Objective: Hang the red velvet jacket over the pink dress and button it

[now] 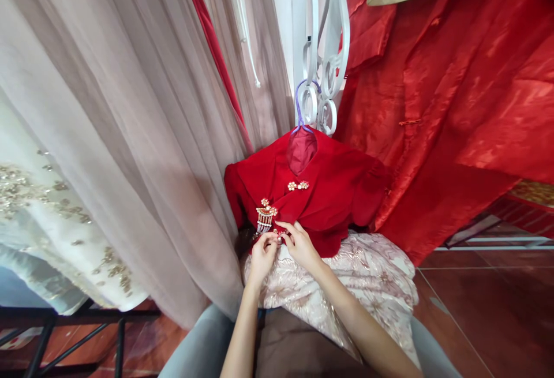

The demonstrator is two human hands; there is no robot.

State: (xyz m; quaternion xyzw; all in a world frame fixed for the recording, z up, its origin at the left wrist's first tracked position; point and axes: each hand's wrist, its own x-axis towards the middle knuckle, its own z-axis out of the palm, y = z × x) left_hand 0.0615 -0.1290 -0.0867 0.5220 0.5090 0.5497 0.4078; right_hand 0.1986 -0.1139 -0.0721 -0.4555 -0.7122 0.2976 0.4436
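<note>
A short red velvet jacket (329, 170) hangs from a purple hanger (298, 113). Beaded flower-shaped clasps (298, 185) fasten its upper front. Lower on the front hangs a gold fan-shaped ornament (265, 216) with strands of beads. At the jacket's hem, my left hand (263, 255) and my right hand (299, 245) meet around a small beaded clasp (281, 234). Both hands pinch it between thumb and fingers, which partly cover it. A pale skirt with a shiny floral pattern (367, 274) comes out below the jacket and drapes over my lap.
Sheer beige fabric (142, 135) hangs close on the left, with a gold-trimmed white gown (108, 262) beyond it. Red satin garments (454, 107) hang on the right. The hanger hooks onto a white scrolled metal frame (329, 72). Black metal bars (119, 343) stand low on the left, over reddish floor tiles (485, 303).
</note>
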